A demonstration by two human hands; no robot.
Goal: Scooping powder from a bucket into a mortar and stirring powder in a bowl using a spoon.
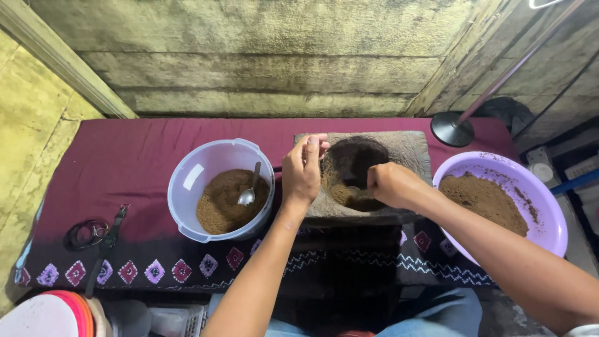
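The stone mortar point(409, 153) sat on the maroon patterned cloth point(125, 156) straight ahead of the person, between a pale round bucket point(187, 181) on the left and a lilac basin point(543, 206) on the right, and both hands met at its dark hollow. The right hand point(390, 184) was the deeper of the two, curled into a loose fist down inside the bowl among the brown powder point(342, 195); it seemed to grip a small spoon or scoop (only a glint showed below the knuckles, so I could not tell for certain). The left hand point(302, 168) rested on the mortar's left rim, fingers bent over the edge, steadying the stone. A metal spoon point(248, 195) lay in the bucket's powder, just left of the left wrist, handle pointing away from the person.
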